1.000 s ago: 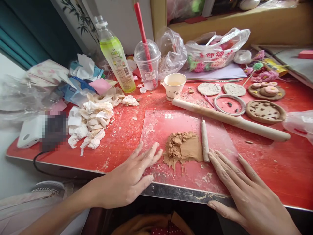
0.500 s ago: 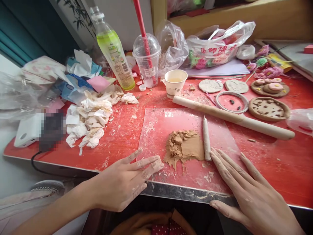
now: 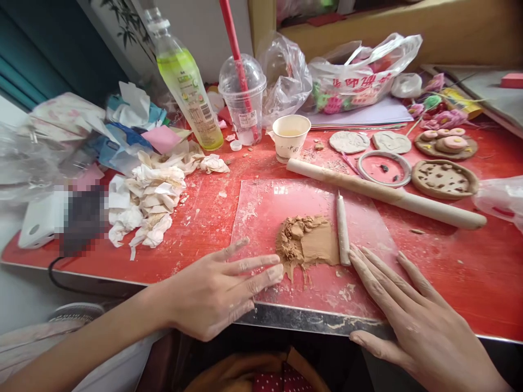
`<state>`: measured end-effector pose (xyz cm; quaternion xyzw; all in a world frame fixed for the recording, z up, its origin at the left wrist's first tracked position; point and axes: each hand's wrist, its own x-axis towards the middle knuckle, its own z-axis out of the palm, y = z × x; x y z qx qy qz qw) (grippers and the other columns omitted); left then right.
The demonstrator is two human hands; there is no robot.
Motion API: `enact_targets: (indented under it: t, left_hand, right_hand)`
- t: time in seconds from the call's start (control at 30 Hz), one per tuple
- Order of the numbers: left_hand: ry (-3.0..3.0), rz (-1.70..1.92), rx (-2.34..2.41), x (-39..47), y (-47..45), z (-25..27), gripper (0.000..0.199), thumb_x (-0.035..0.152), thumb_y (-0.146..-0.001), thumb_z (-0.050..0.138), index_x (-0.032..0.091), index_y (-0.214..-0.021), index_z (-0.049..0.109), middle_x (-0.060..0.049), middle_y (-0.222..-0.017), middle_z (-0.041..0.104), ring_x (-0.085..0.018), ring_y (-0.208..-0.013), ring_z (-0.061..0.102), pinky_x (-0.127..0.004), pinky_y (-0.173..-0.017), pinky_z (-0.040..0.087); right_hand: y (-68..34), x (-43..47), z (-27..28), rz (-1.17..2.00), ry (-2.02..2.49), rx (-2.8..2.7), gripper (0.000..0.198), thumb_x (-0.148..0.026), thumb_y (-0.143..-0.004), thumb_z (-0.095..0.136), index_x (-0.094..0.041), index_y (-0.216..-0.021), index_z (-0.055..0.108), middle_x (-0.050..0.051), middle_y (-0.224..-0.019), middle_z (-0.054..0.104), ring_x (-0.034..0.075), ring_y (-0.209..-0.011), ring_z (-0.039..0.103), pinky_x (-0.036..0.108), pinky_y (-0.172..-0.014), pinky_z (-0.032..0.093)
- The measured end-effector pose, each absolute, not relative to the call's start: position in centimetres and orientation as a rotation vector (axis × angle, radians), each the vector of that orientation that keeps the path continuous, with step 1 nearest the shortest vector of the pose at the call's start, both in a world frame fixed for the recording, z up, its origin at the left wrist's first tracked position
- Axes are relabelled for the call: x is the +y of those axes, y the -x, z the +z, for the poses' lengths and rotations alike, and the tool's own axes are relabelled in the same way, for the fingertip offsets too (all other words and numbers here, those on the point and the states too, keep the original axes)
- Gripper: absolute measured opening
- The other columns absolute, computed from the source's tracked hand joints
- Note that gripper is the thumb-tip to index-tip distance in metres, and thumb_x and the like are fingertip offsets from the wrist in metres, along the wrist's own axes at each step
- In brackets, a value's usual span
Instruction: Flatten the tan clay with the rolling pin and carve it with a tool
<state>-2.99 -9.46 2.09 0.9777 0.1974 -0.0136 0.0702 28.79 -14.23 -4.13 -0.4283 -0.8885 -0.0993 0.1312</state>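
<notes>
Wet brown clay (image 3: 321,242) lies spread on a clear plastic sheet (image 3: 261,207), lumpy on its left and smooth on its right. My left hand (image 3: 220,288) is open, its fingers stretched toward the lower left edge of the clay; the fingertips are very near it, and I cannot tell if they touch. Along the clay's right side lies a pale, clay-smeared pen-like tool (image 3: 343,231) with a thin metal tip pointing away from me. My right hand (image 3: 417,305) rests flat with fingers spread, its fingertips by the tool's near end, not wrapped round it. Both hands carry dried clay.
Behind the sheet a long rolling pin (image 3: 384,193) lies slantwise. Beyond it stand a paper cup (image 3: 291,139), a lidded plastic cup (image 3: 242,103) and a green drink bottle (image 3: 188,90). Crumpled tissues (image 3: 153,193) are at left, clay pieces (image 3: 445,179) at right.
My left hand has moved right and slightly away from me, closer to the clay. My right hand stays beside the tool. The whole view has shifted slightly.
</notes>
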Motion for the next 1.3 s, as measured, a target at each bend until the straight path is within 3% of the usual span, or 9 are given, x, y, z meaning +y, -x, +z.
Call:
enact_targets:
  t: [0.23,0.43,0.67,0.93,1.3]
  left_hand:
    - [-2.953,0.097,0.589,-8.0,2.5,0.5,0.044,0.016,-0.094,0.038,0.019,-0.138,0.038,0.004,-0.142,0.043,-0.012,-0.14,0.023,-0.035,-0.117,-0.01]
    - [-2.877,-0.01,0.495,-8.8,1.6,1.7,0.048,0.019,-0.094,0.037,0.015,-0.141,0.033,0.001,-0.145,0.038,-0.011,-0.14,0.021,-0.031,-0.116,-0.009]
    - [-2.986,0.065,0.501,-7.9,0.6,0.5,0.042,0.025,-0.096,0.037,0.021,-0.138,0.039,0.004,-0.144,0.04,-0.012,-0.139,0.025,-0.035,-0.117,-0.009]
    - [-2.975,0.012,0.495,-8.2,0.8,1.5,0.047,0.027,-0.096,0.035,0.016,-0.142,0.032,0.0,-0.145,0.039,-0.012,-0.14,0.023,-0.034,-0.116,-0.009]
    - [-3.006,0.223,0.496,-7.3,0.7,0.8,0.042,0.021,-0.094,0.042,0.012,-0.134,0.042,-0.002,-0.138,0.049,-0.016,-0.137,0.031,-0.038,-0.118,-0.006]
  right_hand:
    - [-28.6,-14.3,-4.2,-0.259,1.265,-2.572,0.087,-0.065,-0.085,0.034,-0.005,-0.146,0.022,0.013,-0.141,0.043,0.026,-0.127,0.044,0.044,-0.115,0.016]
    - [-28.8,-14.4,-4.2,-0.252,1.274,-2.579,0.086,-0.066,-0.084,0.034,-0.006,-0.145,0.023,0.013,-0.141,0.044,0.025,-0.13,0.042,0.044,-0.115,0.015]
    - [-28.8,-14.4,-4.4,-0.228,1.277,-2.566,0.084,-0.064,-0.085,0.035,-0.008,-0.147,0.02,0.012,-0.141,0.044,0.025,-0.13,0.042,0.045,-0.115,0.016]
    - [-28.9,-14.4,-4.2,-0.239,1.274,-2.566,0.085,-0.065,-0.085,0.036,-0.007,-0.146,0.022,0.012,-0.141,0.044,0.024,-0.13,0.041,0.043,-0.116,0.014]
    - [-28.7,-14.4,-4.2,-0.247,1.293,-2.575,0.086,-0.066,-0.084,0.036,-0.007,-0.145,0.024,0.012,-0.142,0.043,0.024,-0.131,0.04,0.043,-0.116,0.013]
